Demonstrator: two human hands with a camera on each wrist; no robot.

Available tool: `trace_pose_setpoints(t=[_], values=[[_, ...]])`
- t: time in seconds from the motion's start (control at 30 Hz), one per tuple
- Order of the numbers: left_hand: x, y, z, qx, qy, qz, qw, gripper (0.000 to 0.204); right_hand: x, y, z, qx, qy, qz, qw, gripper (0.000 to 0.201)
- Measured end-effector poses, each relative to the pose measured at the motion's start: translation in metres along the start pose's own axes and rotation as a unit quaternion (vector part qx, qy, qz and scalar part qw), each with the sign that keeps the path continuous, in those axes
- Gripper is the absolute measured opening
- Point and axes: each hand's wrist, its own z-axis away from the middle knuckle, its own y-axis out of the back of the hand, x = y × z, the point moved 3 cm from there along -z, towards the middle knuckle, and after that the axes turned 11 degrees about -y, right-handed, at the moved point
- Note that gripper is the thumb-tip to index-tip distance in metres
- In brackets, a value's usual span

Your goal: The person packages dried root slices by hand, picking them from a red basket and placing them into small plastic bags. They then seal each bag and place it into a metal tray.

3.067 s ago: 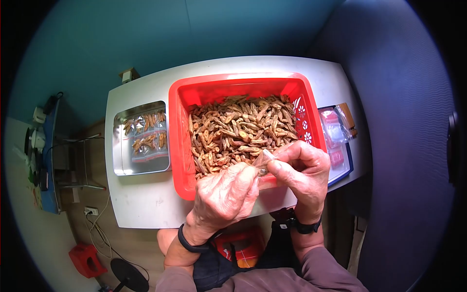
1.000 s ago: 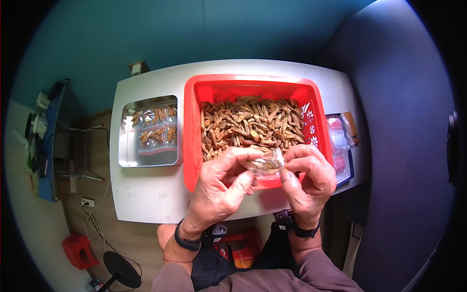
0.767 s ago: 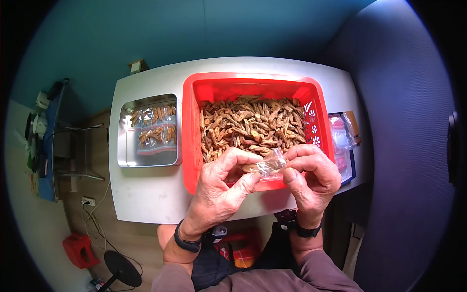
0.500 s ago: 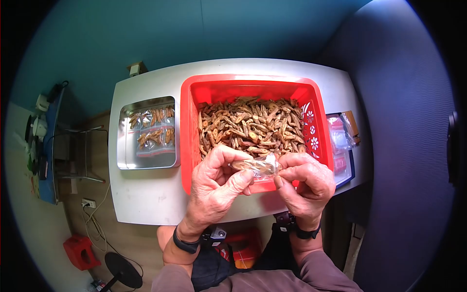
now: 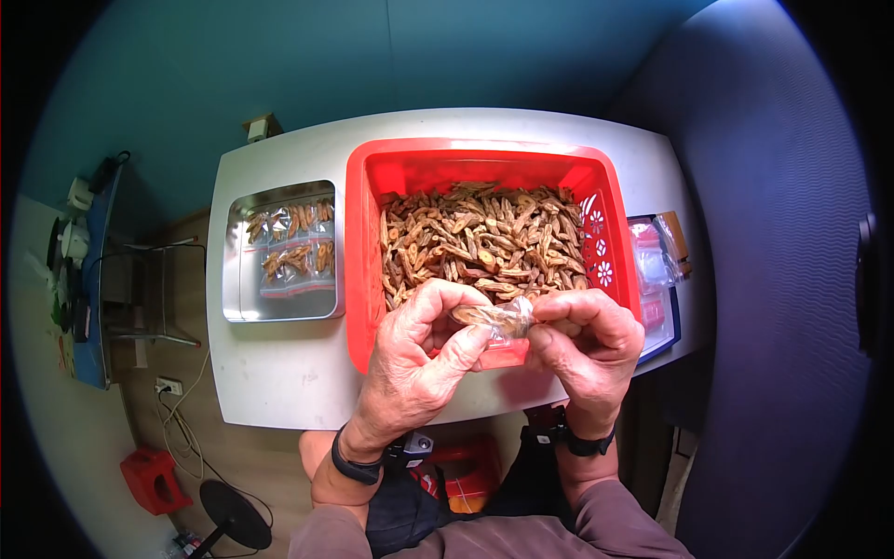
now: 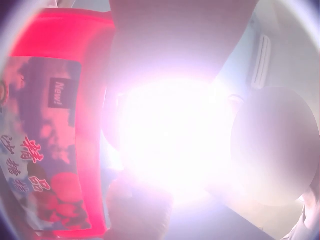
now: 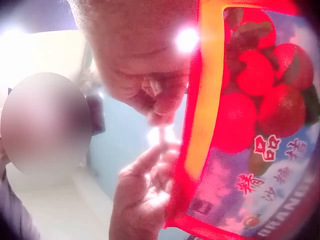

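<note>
A small clear plastic bag (image 5: 495, 320) with brown dried root pieces inside is held between both hands, over the near rim of a red plastic basket (image 5: 361, 279). My left hand (image 5: 416, 359) grips the filled end between thumb and forefinger. The bag's other end looks crumpled where my right hand (image 5: 589, 343) pinches it with thumb and fingers. Loose dried root pieces (image 5: 480, 238) heap up in the basket behind the hands. Glare washes out most of the left wrist view; in the right wrist view the right hand (image 7: 145, 75) is beside the basket's printed side (image 7: 270, 120).
Left of the basket on the white table (image 5: 279, 382) stands a metal tin (image 5: 240, 303), holding several filled zip bags (image 5: 296, 261). At the right lies a blue-edged tray (image 5: 663, 340) with red-and-clear plastic bags (image 5: 649, 265). A dark partition (image 5: 773, 233) borders the table's right side.
Both hands held the bag more upright and closer in at first; it then lay sideways with its contents showing. The right fingers have since bunched its end more tightly. Tin and basket stay put.
</note>
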Motion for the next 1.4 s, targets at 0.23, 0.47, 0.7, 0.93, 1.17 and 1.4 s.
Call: trace_pose_setpoints(t=[0.23,0.47,0.7,0.93,1.17,1.4], values=[[0.000,-0.001,0.001,0.019,-0.049,-0.012,0.999,0.015,0.005,0.006,0.002,-0.009,-0.041,-0.096,0.994,0.020],[-0.003,0.003,0.003,0.030,-0.039,-0.034,0.998,0.017,0.003,-0.001,0.000,-0.002,-0.058,-0.070,0.996,0.024],[-0.003,0.000,-0.002,-0.005,-0.061,-0.120,0.991,0.018,-0.009,-0.001,-0.001,0.029,0.097,0.167,0.981,0.019],[-0.005,0.002,0.001,0.030,-0.074,-0.065,0.995,0.012,-0.011,0.002,-0.003,0.004,0.181,0.208,0.961,0.020],[-0.004,-0.002,0.000,0.035,-0.037,-0.021,0.998,0.012,0.001,0.006,-0.003,-0.018,-0.091,0.001,0.996,0.014],[-0.004,-0.003,0.000,0.036,-0.011,-0.015,0.999,0.012,-0.002,0.011,-0.006,-0.037,-0.090,0.056,0.994,0.021]])
